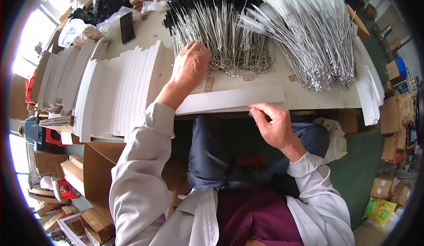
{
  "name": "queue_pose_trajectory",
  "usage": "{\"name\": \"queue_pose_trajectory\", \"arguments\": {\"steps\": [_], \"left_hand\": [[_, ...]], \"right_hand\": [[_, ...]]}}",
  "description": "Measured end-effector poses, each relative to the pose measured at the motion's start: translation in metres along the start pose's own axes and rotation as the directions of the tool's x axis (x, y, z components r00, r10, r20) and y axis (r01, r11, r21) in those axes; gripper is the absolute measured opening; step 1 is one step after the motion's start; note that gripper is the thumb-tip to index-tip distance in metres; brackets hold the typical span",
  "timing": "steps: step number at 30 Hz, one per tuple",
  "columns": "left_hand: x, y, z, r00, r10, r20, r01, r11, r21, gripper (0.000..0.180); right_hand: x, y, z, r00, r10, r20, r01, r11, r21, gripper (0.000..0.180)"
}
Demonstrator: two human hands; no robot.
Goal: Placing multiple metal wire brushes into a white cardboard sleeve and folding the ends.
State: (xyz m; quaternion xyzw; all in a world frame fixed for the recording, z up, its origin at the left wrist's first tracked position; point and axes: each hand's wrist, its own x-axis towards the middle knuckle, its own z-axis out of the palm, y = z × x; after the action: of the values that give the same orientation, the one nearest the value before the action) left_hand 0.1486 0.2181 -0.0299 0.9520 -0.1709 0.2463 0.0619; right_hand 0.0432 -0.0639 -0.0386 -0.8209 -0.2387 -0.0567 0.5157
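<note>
My left hand is closed at the left edge of a pile of black-bristled straw brushes with thin wire stems and looped ends. Its fingertips point away from me, so what they pinch is hidden. A long, narrow white paper box lies flat along the table's near edge, between both hands. Beside its near edge, toward the right end, is my right hand. The thumb and forefinger there come together in a loose pinch; anything between them is too small to make out.
White-bristled straw brushes are heaped at the right. Rows of white boxes stand at the left, with more white strips at the right edge. A black phone lies behind. An open carton sits below the table's left side.
</note>
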Motion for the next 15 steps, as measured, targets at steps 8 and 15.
{"name": "queue_pose_trajectory", "arguments": {"steps": [8,15], "left_hand": [[0.007,0.003,-0.035,0.969,-0.195,-0.151,0.106,0.883,-0.457,0.007],[0.007,0.016,-0.053,0.922,-0.312,-0.23,0.099,0.763,-0.639,0.004]], "right_hand": [[0.061,0.003,0.007,0.986,-0.162,-0.029,0.158,0.982,-0.105,0.011],[0.152,0.008,0.042,0.846,-0.525,0.092,0.496,0.715,-0.492,0.033]]}}
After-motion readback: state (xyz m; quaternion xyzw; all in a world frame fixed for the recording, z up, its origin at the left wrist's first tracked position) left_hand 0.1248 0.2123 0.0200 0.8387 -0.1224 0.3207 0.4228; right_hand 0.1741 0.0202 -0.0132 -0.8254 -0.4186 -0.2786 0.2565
